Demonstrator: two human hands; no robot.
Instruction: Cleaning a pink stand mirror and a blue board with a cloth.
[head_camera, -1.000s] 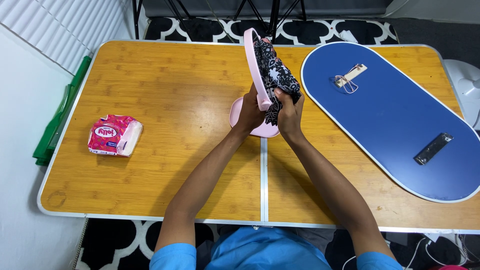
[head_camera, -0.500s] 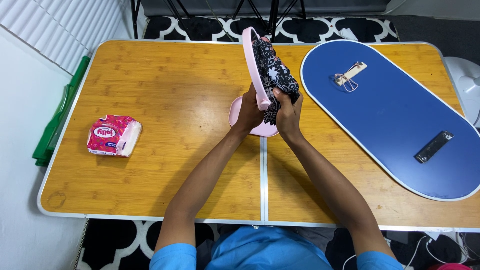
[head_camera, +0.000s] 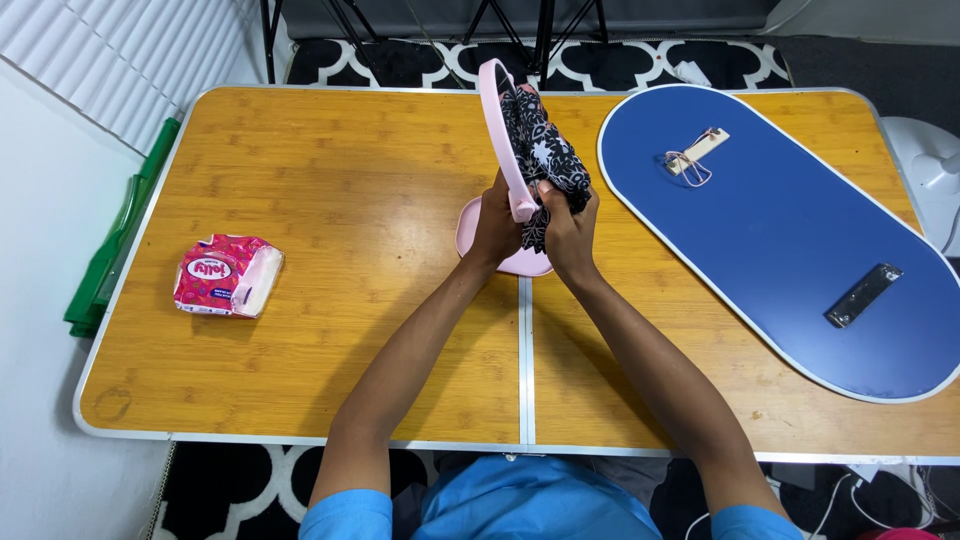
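Two bare forearms in blue short sleeves reach up from the near edge of one orange wood-grain folding table (head_camera: 330, 300), its two halves split by a metal seam and rimmed in a metal strip. At the middle of the table the left hand (head_camera: 496, 228) closes its fingers around the stem of one pink plastic stand mirror (head_camera: 497, 130), whose round frame stands edge-on and tilted above its flat oval pink base (head_camera: 472, 232). The right hand (head_camera: 568, 235) is clenched on one bunched black cloth (head_camera: 545, 150) with a pale floral print, pressed against the mirror's right face. To the left, well apart, lies one soft pink tissue pack (head_camera: 228, 275), with broad bare wood all around it. To the right rests one smooth blue oval board (head_camera: 790, 250) with a white rim, carrying two small fittings: one dark metal clip (head_camera: 864, 294) nearer and one pale wooden piece (head_camera: 698, 152) with a looped band farther off. One green object (head_camera: 115, 240) leans off the table's left edge.
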